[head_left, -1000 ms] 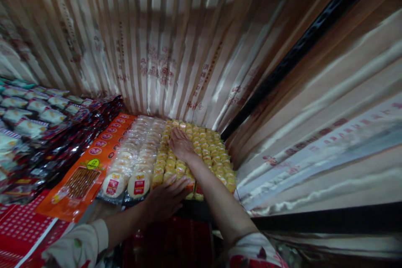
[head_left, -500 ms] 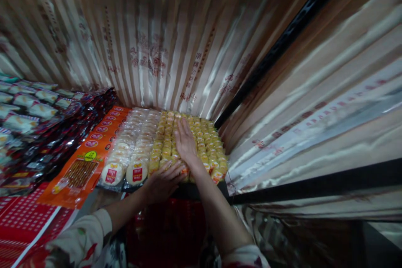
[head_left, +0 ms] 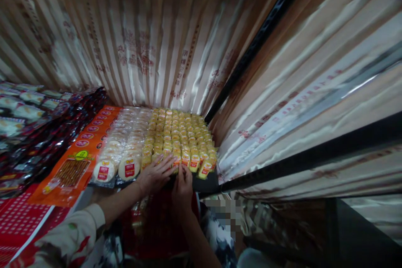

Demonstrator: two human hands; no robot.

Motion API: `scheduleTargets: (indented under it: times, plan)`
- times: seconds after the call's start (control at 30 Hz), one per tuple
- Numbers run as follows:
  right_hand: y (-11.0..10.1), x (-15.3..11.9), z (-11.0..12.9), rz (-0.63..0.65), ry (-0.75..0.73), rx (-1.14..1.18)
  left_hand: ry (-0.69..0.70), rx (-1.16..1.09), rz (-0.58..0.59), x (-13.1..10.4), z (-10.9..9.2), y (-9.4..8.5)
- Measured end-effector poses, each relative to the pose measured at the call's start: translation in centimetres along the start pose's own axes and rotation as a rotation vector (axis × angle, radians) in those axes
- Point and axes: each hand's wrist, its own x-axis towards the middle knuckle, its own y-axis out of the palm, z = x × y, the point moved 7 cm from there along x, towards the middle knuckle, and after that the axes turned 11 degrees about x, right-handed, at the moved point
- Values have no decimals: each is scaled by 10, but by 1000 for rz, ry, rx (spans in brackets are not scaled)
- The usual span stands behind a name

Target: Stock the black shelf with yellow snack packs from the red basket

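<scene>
Rows of small yellow-wrapped snacks [head_left: 188,134] cover the right part of a dark shelf. My left hand [head_left: 157,173] lies across their front edge with its fingers spread, touching the nearest packs. Just to its right, my right hand [head_left: 182,180] is at the front edge, fingers bent and pressed together against a front pack; whatever they grip is too small to make out. Left of the yellow packs stand two rows of round white crackers in clear wrap [head_left: 129,168]. An orange bag of stick snacks [head_left: 73,169] lies beside them.
Dark red packets [head_left: 56,134] are piled at the left, above a red perforated basket [head_left: 19,222]. Pleated printed sheeting [head_left: 141,50] rises behind the shelf. A black metal post [head_left: 251,63] and a black rail [head_left: 298,159] stand at the right.
My right hand has drawn back from the top of the yellow snacks to their front edge, and its fingers have closed. My left hand stays at the front edge. The view has shifted slightly.
</scene>
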Motion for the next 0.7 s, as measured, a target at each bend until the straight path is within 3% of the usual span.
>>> scheduleTargets:
  times: [0.2, 0.47, 0.7]
  plan:
    - [5, 7, -4, 25, -31, 8, -35, -27, -3, 3, 5, -1]
    - [-7, 6, 0, -27, -61, 27, -34, -21, -20, 3, 5, 1]
    - [3, 9, -2, 25, -106, 25, -31, -2, -55, -1, 4, 4]
